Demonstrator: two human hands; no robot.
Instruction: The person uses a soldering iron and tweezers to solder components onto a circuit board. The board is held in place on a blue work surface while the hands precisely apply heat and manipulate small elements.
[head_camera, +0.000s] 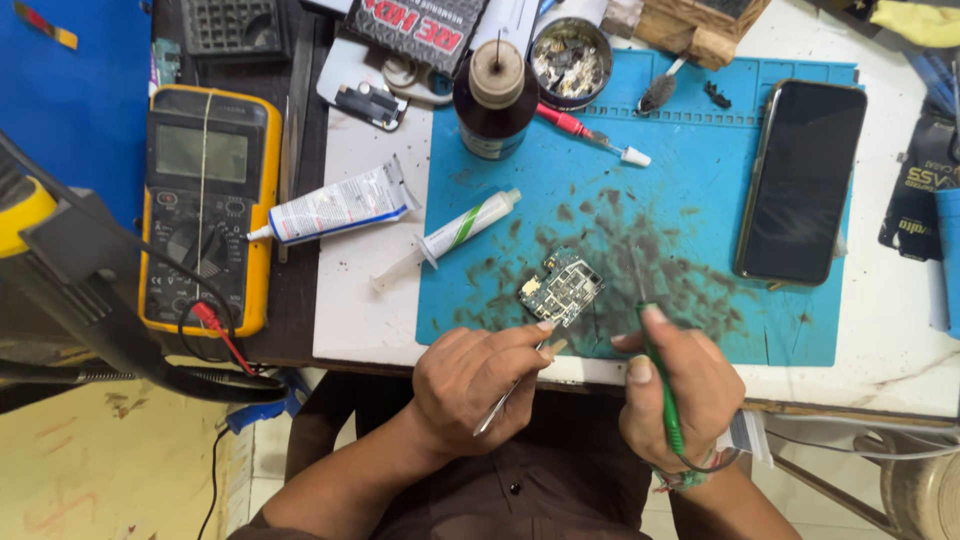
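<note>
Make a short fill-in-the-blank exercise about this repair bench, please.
1. The left hand holds metal ____ against the circuit board.
2. The right hand holds a thin ____-coloured tool.
3. The board lies on a ____ mat.
4. The smartphone lies screen-up at the mat's ____ side.

Missing: tweezers; green; blue; right

Open blue mat (800, 330) between circuit board (560, 287) and phone (800, 180); syringe (455, 232), bottle (495, 98) crowding the far-left approach.

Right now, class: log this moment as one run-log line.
left hand: tweezers on circuit board | right hand: green-handled tool | surface: blue mat
</note>
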